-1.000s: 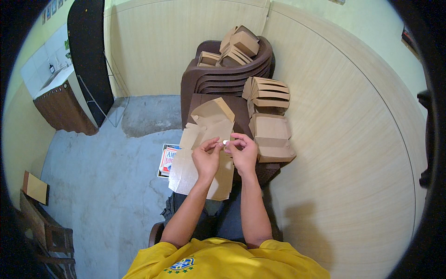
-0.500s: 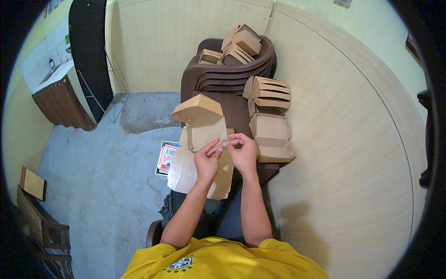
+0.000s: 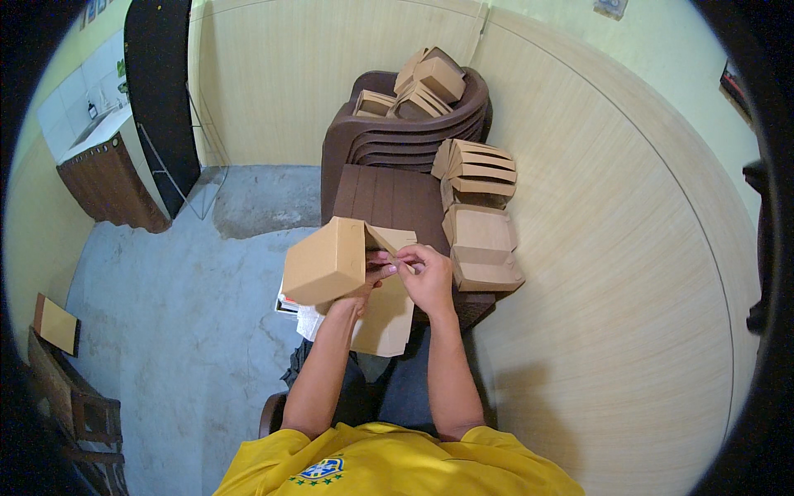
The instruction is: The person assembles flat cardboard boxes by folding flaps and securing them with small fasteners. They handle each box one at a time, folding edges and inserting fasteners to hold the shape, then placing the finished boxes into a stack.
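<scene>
Cardboard box (image 3: pixel 324 263) over left hand (image 3: pixel 378 271) (partly hidden)

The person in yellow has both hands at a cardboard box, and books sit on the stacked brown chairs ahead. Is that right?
Not quite: the head view shows cardboard boxes on the stacked brown chairs, not books. The left hand and right hand are indeed at another cardboard box.

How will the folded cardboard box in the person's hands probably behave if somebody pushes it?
The cardboard box is probably light, since it looks like plain thin board. Its broad side might dent under firm pressure, though the creased corners likely add stiffness. Its flat faces make rolling unlikely.
</scene>
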Available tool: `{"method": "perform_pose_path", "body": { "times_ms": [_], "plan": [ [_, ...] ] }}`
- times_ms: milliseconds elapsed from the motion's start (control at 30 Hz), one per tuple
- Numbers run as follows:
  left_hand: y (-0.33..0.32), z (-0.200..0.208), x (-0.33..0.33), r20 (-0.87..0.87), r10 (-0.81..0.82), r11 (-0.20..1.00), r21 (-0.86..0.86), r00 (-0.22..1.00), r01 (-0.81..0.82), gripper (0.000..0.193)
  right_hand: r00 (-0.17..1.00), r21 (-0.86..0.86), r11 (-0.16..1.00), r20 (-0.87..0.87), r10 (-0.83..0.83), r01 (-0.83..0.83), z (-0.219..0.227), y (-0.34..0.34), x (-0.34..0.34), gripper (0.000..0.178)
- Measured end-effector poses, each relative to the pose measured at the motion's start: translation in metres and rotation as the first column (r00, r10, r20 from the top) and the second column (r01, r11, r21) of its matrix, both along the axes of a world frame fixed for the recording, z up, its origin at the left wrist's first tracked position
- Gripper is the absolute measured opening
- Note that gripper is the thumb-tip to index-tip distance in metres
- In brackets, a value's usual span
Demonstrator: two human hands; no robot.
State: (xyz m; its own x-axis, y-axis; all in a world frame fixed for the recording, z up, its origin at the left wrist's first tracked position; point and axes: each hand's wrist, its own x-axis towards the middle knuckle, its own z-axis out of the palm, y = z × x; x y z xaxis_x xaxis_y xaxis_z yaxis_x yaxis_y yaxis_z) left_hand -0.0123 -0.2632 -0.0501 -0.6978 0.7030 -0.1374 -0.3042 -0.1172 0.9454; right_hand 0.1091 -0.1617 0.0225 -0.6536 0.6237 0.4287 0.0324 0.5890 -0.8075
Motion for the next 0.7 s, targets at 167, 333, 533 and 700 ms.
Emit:
{"method": "perform_pose_path", "body": {
  "times_ms": [167,333,533,700],
  "plan": [
    [-0.007,0.0,0.002,-0.045,0.053,0.997,0.065,0.998,-0.05,0.046,0.99,0.024,0.993,0.081,0.114,-0.116,0.011,0.006,0.007,0.018],
    [-0.003,0.0,-0.004,0.013,-0.013,0.995,0.097,1.0,0.012,0.033,0.987,0.115,0.983,0.089,0.131,-0.141,0.015,0.005,0.01,0.019],
    [-0.004,0.002,-0.008,-0.2,-0.018,0.998,0.06,0.98,0.031,0.025,0.995,0.179,0.979,0.014,0.094,-0.095,0.009,0.002,0.007,0.017],
    [-0.006,0.005,-0.002,-0.142,0.054,0.995,0.087,0.988,-0.041,0.022,0.989,-0.038,0.992,-0.092,0.117,-0.121,-0.005,0.003,0.0,0.015]
  ]
}}
